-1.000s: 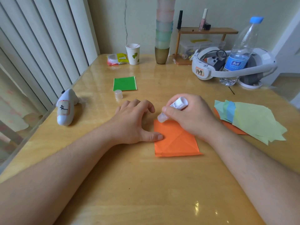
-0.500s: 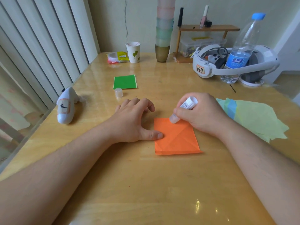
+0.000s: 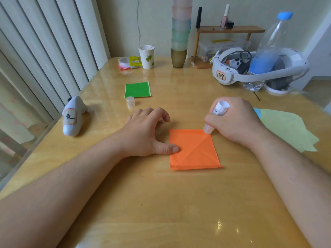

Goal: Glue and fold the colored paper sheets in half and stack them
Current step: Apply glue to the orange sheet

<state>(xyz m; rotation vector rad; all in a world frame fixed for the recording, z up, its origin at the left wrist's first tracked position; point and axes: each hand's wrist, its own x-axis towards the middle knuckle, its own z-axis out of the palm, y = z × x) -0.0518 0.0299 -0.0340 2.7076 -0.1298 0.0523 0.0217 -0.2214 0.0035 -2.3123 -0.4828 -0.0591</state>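
A: Orange sheet (image 3: 194,150), where?
B: Centre of frame, flat on the wooden worktop (image 3: 161,203), diagonal creases showing.

A: Left hand (image 3: 148,133)?
B: Just left of the sheet. Thumb presses the sheet's left edge; the other fingers are loosely curled on the worktop, holding nothing.

A: Right hand (image 3: 234,120)?
B: Right of centre, fingers wrapped round a white glue stick (image 3: 215,117). The stick is tilted, its tip touching the sheet's upper right corner.

A: The stick's cap?
B: A small clear cap (image 3: 130,101) stands upright, left of centre, just below a folded green sheet (image 3: 137,89).

A: Other paper?
B: A loose pile of pale green sheets (image 3: 286,129) at the right edge, partly behind the right hand, a blue corner showing at its upper left.

A: Far end?
B: Paper cup (image 3: 146,57), stacked tumblers (image 3: 180,35), white headset (image 3: 258,68), water bottle (image 3: 266,51).
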